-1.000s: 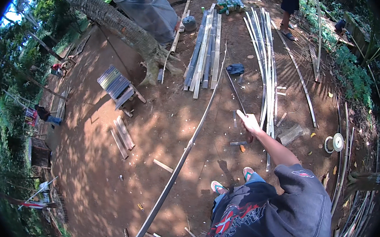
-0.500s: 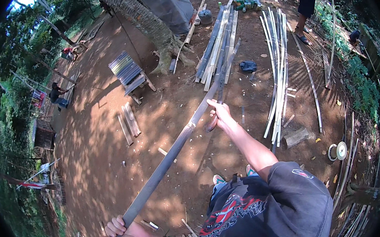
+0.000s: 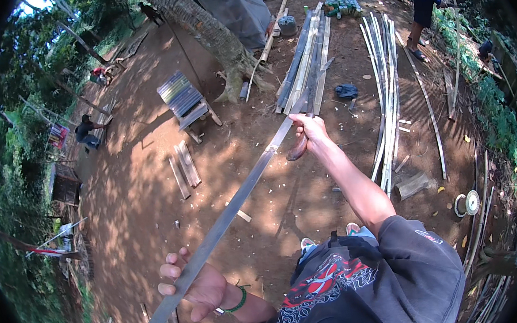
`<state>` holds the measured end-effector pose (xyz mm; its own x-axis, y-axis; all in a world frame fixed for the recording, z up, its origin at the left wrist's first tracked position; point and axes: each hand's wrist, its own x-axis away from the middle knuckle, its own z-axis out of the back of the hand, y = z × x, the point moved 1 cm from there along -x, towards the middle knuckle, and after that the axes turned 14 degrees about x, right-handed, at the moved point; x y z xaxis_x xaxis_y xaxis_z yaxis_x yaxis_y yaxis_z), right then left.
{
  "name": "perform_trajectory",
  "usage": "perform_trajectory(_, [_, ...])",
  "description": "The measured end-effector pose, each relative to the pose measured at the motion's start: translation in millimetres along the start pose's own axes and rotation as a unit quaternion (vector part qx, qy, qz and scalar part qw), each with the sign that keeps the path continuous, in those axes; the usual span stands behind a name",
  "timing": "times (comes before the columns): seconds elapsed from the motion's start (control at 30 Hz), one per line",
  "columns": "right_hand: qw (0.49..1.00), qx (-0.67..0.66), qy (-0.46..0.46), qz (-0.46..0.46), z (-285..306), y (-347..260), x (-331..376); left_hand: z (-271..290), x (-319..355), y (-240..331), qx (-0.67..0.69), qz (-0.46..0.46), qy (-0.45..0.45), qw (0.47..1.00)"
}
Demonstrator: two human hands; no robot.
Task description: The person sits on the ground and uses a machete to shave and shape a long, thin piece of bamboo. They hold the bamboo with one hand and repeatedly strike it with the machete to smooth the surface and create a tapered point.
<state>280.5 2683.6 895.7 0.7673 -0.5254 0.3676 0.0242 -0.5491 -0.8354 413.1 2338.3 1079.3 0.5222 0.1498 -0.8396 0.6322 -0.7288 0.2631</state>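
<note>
The left grip (image 3: 198, 285) is loosely cradling a bamboo strip (image 3: 232, 209) across parted fingers; the right grip (image 3: 309, 131) is clasping a brown-handled knife (image 3: 297, 149). Above dirt ground (image 3: 238, 145), the strip's long axis is slanting from lower left toward piled slats (image 3: 306, 62). Those are already lying split; this piece is looking unsplit.

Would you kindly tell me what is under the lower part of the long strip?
The left hand is under the strip: fingertips show to its left, palm and thumb to its right. The part of the hand between is covered, as is the ground directly below.
</note>
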Motion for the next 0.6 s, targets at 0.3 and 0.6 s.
perform_trajectory(0.3, [0.942, 0.301, -0.016, 0.151, 22.7, -11.7, 117.2, -17.2, -64.6, -2.0, 0.217, 0.122, -0.395, 0.884])
perform_trajectory(0.6, [0.858, 0.423, -0.095, 0.275, 27.2, -1.0, 227.9, -39.4, -53.6, -17.1, 0.257, 0.083, -0.325, 0.906])
